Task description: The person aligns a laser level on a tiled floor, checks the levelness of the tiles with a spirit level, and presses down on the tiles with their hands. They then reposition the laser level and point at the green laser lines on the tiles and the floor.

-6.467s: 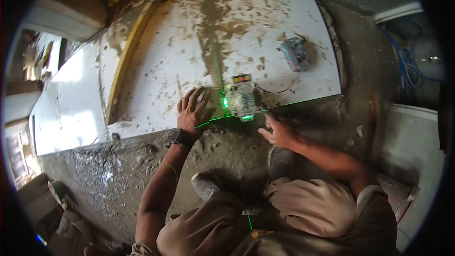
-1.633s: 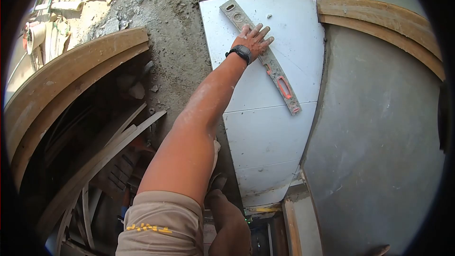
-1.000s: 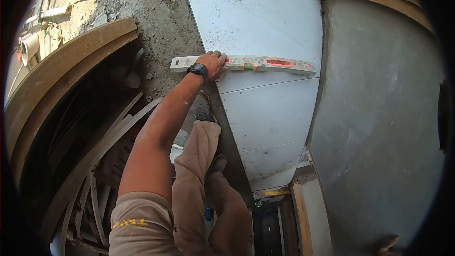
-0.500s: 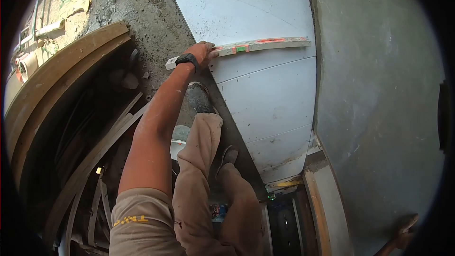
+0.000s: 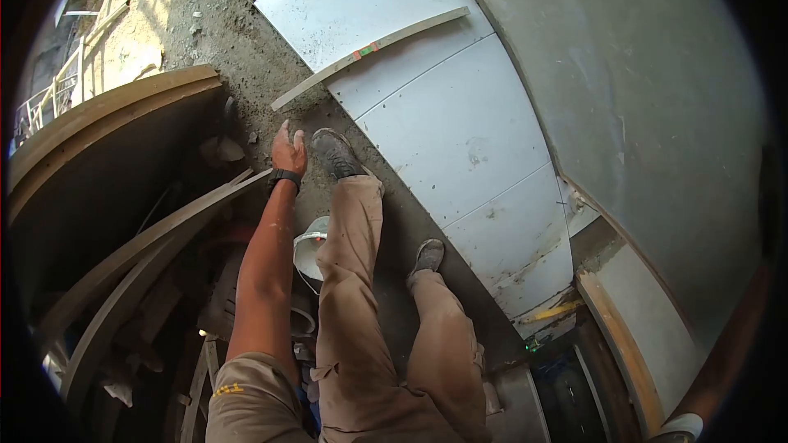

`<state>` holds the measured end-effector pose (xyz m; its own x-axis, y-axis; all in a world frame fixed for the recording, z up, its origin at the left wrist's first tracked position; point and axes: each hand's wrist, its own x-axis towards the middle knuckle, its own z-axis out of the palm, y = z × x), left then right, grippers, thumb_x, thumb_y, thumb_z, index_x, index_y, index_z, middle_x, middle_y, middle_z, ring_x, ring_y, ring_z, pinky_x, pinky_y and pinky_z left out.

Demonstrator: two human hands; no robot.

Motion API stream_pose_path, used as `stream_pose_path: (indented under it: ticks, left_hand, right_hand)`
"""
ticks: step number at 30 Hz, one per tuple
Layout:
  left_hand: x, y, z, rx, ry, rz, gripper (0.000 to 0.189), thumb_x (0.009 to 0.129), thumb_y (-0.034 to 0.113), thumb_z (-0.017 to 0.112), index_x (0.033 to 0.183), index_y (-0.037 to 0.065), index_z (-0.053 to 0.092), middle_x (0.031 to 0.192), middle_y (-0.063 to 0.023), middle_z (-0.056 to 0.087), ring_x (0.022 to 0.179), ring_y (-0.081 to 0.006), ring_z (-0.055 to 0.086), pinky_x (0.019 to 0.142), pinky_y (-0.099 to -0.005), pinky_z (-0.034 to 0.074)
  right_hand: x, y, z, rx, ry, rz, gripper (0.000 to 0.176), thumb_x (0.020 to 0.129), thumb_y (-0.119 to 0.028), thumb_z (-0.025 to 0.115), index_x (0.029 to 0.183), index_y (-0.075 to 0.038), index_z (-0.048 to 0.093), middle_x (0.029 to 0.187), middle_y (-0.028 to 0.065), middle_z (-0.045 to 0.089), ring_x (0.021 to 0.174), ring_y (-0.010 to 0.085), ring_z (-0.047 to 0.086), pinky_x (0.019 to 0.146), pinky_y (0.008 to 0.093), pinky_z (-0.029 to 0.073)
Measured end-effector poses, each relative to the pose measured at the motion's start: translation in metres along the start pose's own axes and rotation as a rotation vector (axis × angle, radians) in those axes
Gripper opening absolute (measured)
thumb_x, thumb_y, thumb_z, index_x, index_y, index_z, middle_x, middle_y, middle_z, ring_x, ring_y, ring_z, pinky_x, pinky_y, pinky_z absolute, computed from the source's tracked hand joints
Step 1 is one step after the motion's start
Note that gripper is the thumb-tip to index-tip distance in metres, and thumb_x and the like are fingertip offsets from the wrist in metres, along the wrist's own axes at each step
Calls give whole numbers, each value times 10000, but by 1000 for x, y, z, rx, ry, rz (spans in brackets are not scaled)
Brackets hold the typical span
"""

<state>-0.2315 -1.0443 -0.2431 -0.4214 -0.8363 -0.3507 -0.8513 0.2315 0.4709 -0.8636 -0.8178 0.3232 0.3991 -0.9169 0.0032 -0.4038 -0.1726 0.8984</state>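
My left hand [image 5: 289, 152] is off the spirit level, low over the dirt floor beside my shoe, its fingers apart and holding nothing. A dark watch [image 5: 285, 176] is on that wrist. The spirit level [image 5: 394, 41], with a green vial and orange marks, lies across the white tiles [image 5: 460, 127], and its near end reaches past their edge over the dirt. Of my right arm only a dim forearm [image 5: 730, 353] shows at the lower right edge; the hand itself is out of sight.
A grey plastered wall [image 5: 624, 98] runs along the right of the tiles. By my leg stands a white bucket [image 5: 309, 256]. Curved-looking wooden boards [image 5: 156, 238] crowd the left, and a wooden strip [image 5: 620, 344] borders a dark gap at lower right.
My left hand has let go of the spirit level and drawn back toward me. My right hand has gone out of view at the right. The camera view has turned.
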Motion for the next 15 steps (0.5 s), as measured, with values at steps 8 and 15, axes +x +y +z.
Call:
stream_pose_path:
  ticks: [8,15]
  left_hand:
    - [-193,-1,52,101,-332,-80,667,912,378,657,1432,8,461,1407,-269,510,1309,-419,486,1101,-455,398]
    - [-254,-6,98,171,-615,44,740,898,393,680,1468,11,403,1411,-290,478,1317,-427,473,1102,-460,402]
  right_hand:
    - [-13,-373,-187,1681,-259,877,471,883,-280,729,1264,-34,606,1066,177,688,1001,337,666,911,414,512]
    - [-217,-693,-482,1949,-1669,1411,594,909,-410,701,1266,49,578,1086,260,673,1020,411,661,855,461,526]
